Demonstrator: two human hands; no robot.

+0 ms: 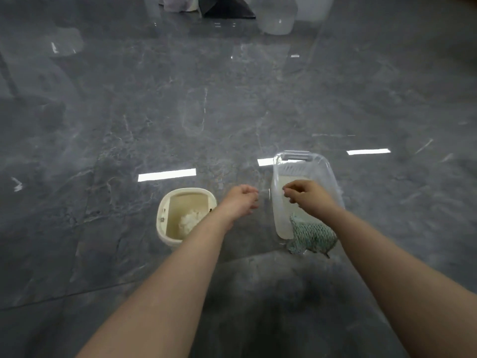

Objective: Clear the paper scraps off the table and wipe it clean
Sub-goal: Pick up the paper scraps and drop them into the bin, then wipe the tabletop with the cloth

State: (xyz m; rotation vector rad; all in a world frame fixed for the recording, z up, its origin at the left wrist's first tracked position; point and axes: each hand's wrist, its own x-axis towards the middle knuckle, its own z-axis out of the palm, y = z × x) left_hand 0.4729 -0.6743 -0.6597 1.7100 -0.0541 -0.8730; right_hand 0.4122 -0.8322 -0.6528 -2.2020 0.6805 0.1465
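Lower centre of frame: my left hand (241, 200) hangs loosely curled over bare table (129, 112), holding nothing that I can see; my right hand (307, 198) hovers over the clear plastic basket (320, 164), fingertips pinched, though whether on anything I cannot tell. Crumpled white paper scraps (189, 221) already sit in the cream bin (165, 200), lower centre-left. Next, I judge, grip the nubbly teal knit cloth (312, 235) draped over the basket's near rim and lift it clear, so the light basket doesn't skid on the glossy grey marble.

Bin (165, 232) left — basket (320, 166) right
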